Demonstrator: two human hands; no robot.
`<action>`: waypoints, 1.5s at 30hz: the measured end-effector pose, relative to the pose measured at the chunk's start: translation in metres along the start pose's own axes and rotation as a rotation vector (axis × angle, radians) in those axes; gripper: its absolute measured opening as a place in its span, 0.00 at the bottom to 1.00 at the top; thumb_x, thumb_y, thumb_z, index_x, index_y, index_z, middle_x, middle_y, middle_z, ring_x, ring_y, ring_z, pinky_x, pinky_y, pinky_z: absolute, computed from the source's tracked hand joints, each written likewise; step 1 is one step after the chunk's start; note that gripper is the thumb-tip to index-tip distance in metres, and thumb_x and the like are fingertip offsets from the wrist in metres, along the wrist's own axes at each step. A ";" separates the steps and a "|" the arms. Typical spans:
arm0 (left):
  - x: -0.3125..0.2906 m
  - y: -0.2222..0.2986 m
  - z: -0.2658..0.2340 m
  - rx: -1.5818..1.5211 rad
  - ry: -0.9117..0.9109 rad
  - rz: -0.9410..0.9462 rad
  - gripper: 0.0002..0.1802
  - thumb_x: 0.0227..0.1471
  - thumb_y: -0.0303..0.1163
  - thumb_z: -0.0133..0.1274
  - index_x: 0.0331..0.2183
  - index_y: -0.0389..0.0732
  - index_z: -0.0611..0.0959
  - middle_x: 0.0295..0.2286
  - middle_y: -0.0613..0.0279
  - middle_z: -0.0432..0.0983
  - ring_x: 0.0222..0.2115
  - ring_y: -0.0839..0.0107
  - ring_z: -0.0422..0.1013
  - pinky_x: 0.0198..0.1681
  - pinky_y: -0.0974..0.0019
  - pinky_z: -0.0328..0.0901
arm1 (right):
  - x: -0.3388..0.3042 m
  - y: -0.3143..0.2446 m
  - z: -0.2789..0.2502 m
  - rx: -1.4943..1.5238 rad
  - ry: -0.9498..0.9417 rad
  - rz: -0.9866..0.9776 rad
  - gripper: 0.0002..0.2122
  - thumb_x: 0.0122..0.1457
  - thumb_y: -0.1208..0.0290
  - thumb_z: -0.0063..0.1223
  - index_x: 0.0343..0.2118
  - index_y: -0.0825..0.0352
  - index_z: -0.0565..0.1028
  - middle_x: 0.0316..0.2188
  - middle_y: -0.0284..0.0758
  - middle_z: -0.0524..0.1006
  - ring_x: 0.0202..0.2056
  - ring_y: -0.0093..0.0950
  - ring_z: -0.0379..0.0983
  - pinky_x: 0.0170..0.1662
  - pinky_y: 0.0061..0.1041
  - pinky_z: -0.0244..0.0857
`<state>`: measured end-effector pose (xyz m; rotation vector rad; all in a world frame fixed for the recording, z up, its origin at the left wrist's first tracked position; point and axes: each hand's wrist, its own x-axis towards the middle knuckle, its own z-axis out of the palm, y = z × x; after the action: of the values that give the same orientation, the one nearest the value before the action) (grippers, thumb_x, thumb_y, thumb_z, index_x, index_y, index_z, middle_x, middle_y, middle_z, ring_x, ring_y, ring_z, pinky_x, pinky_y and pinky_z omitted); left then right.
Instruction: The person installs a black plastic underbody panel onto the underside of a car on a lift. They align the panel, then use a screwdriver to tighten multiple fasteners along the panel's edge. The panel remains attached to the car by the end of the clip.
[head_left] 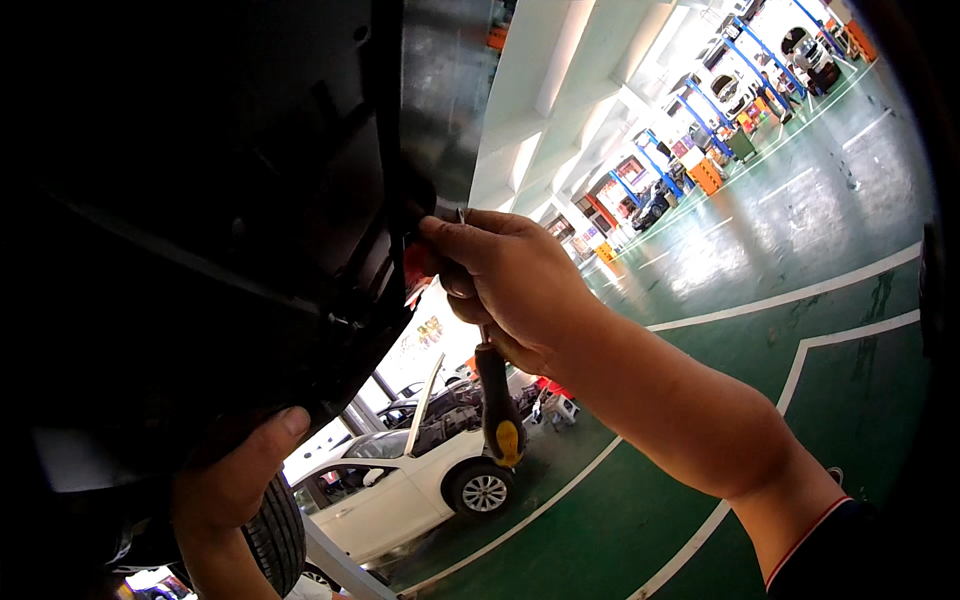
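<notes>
My right hand (510,285) is closed around a screwdriver with a black and yellow handle (497,405), the handle pointing down. Its fingertips press a small red part (416,268) against the edge of a black car underbody panel (250,220) overhead. My left hand (240,475) pushes up on the lower edge of the same panel, thumb against it, holding nothing that I can see. The screwdriver's tip is hidden behind the fingers.
A tyre (280,535) sits just beside my left hand. Beyond, a white car (400,480) with its bonnet raised stands on the green workshop floor (640,500) with white lines. Blue lifts (700,100) and more cars are far off.
</notes>
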<state>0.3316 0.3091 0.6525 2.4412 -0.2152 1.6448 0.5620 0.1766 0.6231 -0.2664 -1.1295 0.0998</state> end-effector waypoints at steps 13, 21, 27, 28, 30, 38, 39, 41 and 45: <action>0.000 0.012 -0.001 0.031 0.001 -0.079 0.06 0.44 0.30 0.65 0.22 0.39 0.85 0.16 0.70 0.73 0.16 0.77 0.65 0.23 0.71 0.57 | 0.002 0.009 -0.001 -0.903 0.249 -0.722 0.09 0.60 0.71 0.59 0.36 0.72 0.75 0.30 0.51 0.79 0.35 0.52 0.77 0.38 0.39 0.70; 0.001 0.010 -0.004 0.029 -0.038 -0.035 0.07 0.45 0.30 0.64 0.21 0.39 0.84 0.16 0.71 0.73 0.16 0.78 0.64 0.23 0.72 0.57 | 0.005 0.016 -0.002 -0.464 0.151 -0.443 0.10 0.63 0.69 0.58 0.38 0.72 0.78 0.27 0.41 0.80 0.28 0.31 0.75 0.34 0.30 0.67; 0.001 0.015 -0.001 0.044 -0.023 -0.065 0.07 0.45 0.29 0.63 0.20 0.39 0.84 0.16 0.70 0.73 0.16 0.79 0.65 0.24 0.72 0.58 | -0.003 0.002 -0.002 -0.321 0.077 -0.223 0.12 0.65 0.67 0.58 0.39 0.73 0.80 0.26 0.33 0.79 0.28 0.20 0.69 0.33 0.21 0.63; 0.000 0.015 -0.001 0.044 -0.009 -0.063 0.07 0.45 0.29 0.62 0.21 0.38 0.84 0.16 0.69 0.74 0.17 0.79 0.66 0.24 0.72 0.59 | -0.006 0.000 -0.003 -0.409 0.086 -0.232 0.12 0.65 0.67 0.58 0.39 0.73 0.80 0.26 0.33 0.79 0.28 0.20 0.69 0.33 0.21 0.63; -0.001 0.013 0.003 0.040 0.032 -0.031 0.06 0.45 0.29 0.63 0.21 0.38 0.84 0.17 0.69 0.75 0.17 0.78 0.67 0.25 0.72 0.61 | -0.012 -0.002 -0.009 -0.530 0.110 -0.178 0.13 0.66 0.65 0.58 0.39 0.73 0.80 0.26 0.33 0.78 0.28 0.20 0.69 0.33 0.21 0.63; -0.002 0.020 -0.002 0.013 0.035 -0.082 0.08 0.42 0.28 0.64 0.29 0.36 0.87 0.24 0.63 0.81 0.24 0.72 0.75 0.36 0.67 0.70 | -0.239 0.087 -0.164 -0.370 0.233 0.877 0.23 0.74 0.52 0.34 0.29 0.64 0.74 0.15 0.28 0.67 0.18 0.19 0.61 0.24 0.26 0.55; -0.005 0.029 -0.005 -0.001 0.027 -0.180 0.10 0.41 0.28 0.64 0.30 0.36 0.87 0.25 0.63 0.82 0.25 0.71 0.76 0.38 0.65 0.70 | -0.280 0.097 -0.171 -0.153 0.423 1.226 0.23 0.74 0.52 0.35 0.33 0.66 0.74 0.21 0.30 0.68 0.20 0.19 0.59 0.23 0.20 0.53; -0.003 0.023 -0.002 -0.017 0.046 -0.166 0.10 0.41 0.28 0.65 0.31 0.36 0.87 0.25 0.62 0.82 0.26 0.71 0.76 0.38 0.65 0.71 | -0.454 0.200 -0.262 0.339 0.768 1.407 0.18 0.74 0.59 0.40 0.34 0.68 0.74 0.23 0.30 0.69 0.19 0.20 0.58 0.22 0.21 0.53; 0.002 0.008 -0.003 -0.026 0.106 -0.098 0.11 0.40 0.28 0.65 0.32 0.36 0.87 0.26 0.62 0.82 0.27 0.70 0.76 0.38 0.65 0.71 | -0.599 0.224 -0.248 0.076 1.024 1.523 0.21 0.73 0.57 0.39 0.27 0.66 0.75 0.18 0.34 0.72 0.17 0.31 0.65 0.21 0.33 0.63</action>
<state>0.3277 0.3018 0.6560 2.2992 -0.0986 1.7118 0.5424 0.2256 -0.0608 -0.9322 0.2888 1.1966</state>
